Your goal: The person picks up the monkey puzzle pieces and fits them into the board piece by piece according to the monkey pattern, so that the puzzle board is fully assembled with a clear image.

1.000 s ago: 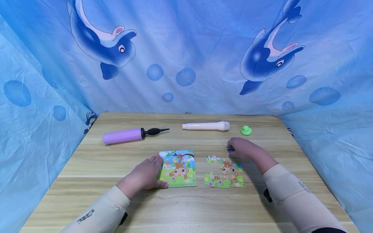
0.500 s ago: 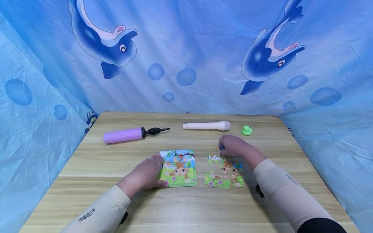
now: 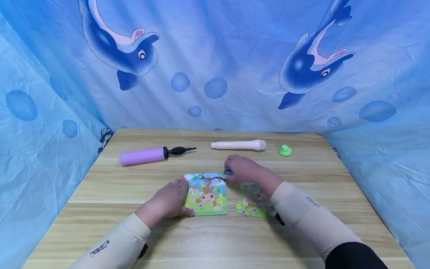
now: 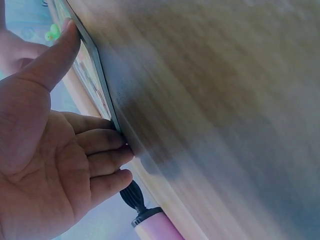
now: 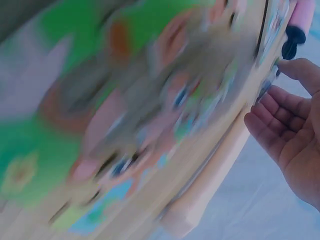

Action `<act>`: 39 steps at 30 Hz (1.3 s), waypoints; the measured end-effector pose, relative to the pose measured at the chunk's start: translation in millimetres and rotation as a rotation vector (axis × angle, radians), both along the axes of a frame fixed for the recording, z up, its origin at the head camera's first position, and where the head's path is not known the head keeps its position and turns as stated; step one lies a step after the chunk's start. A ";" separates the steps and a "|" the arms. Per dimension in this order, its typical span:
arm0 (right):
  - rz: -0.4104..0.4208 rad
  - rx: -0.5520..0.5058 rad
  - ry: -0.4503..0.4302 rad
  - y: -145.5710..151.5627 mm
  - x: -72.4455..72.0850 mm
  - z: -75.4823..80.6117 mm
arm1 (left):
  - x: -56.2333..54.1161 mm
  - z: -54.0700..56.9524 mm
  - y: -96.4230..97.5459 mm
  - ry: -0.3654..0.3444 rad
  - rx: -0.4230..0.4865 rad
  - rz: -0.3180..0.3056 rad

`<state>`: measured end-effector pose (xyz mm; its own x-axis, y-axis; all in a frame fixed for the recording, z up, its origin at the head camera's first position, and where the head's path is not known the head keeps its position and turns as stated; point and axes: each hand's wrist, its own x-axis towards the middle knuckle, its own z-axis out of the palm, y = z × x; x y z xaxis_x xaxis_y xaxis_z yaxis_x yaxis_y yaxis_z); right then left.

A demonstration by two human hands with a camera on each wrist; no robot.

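My left hand [image 3: 169, 200] rests at the left edge of a square monkey picture board [image 3: 206, 196]. Its fingers lie nearly straight along that edge, and the thumb touches the near-left corner. Above the board's far-right corner, my right hand [image 3: 244, 170] pinches a jigsaw puzzle piece [image 3: 228, 172] between thumb and fingers. Only a dark blue bit of that piece shows. Right of the board, several jigsaw pieces [image 3: 256, 212] form a partly joined monkey picture, some hidden under my right forearm. They appear large and blurred in the right wrist view.
A purple hand pump [image 3: 142, 156] with a black nozzle lies at the back left of the wooden table [image 3: 201, 243]. Behind my right hand is a white toy microphone [image 3: 238, 145], with a green toy duck [image 3: 284, 150] to its right. Blue dolphin-print cloth [image 3: 215, 56] hangs behind.
My right hand has moved left from above the loose jigsaw pieces to the board's far-right corner, carrying the pinched piece. My left hand and the board have stayed in place.
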<state>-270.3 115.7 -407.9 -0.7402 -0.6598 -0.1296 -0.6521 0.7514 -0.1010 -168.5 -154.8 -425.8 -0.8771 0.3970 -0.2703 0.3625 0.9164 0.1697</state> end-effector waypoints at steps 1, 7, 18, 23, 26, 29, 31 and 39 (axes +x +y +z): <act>0.012 0.010 0.003 -6.7 2.0 0.1 | -0.2 0.0 -0.1 0.000 -0.001 -0.002; 0.056 0.062 0.001 -38.0 10.1 -2.7 | -0.7 0.5 0.2 -0.002 -0.002 -0.001; 0.096 0.126 0.064 -49.6 11.7 -15.5 | 0.2 2.6 1.7 0.005 0.001 -0.006; 0.115 0.110 0.080 -51.6 14.5 -17.3 | 0.7 3.5 1.8 0.006 0.005 -0.004; 0.118 0.117 0.102 -53.4 17.1 -17.1 | 0.6 3.2 1.8 0.006 0.005 -0.005; 0.137 0.130 0.128 -55.0 18.4 -17.2 | 0.5 2.5 1.5 0.006 0.002 -0.006; 0.154 0.141 0.147 -56.0 18.8 -17.7 | 0.7 2.5 1.2 0.007 0.001 -0.007; 0.107 0.126 0.112 -57.9 17.3 -20.2 | 1.2 2.9 0.3 0.011 0.008 -0.009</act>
